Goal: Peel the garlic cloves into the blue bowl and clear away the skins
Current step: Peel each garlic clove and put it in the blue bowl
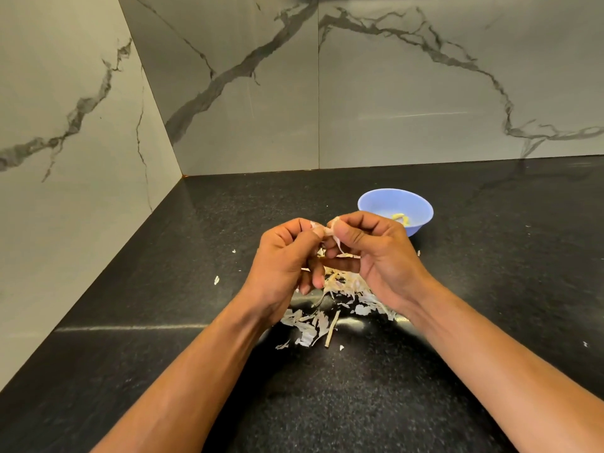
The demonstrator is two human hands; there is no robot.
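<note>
while both hands (327, 253) pinch garlic clove (327, 229), skins (330, 308) litter counter (163, 289).

Left hand (282, 259) and right hand (369, 253) meet, fingers (340, 232) curled.

One bowl (395, 204) stands on the counter (163, 289), with what look like two peeled cloves (401, 219) inside — the exact number is hard to tell. Two hands — left (281, 266) and right (376, 256) — meet just before the bowl, sharing one clove (327, 228). Below them lies one heap of skins (333, 302), too many to count, and one stalk (331, 330).
</note>
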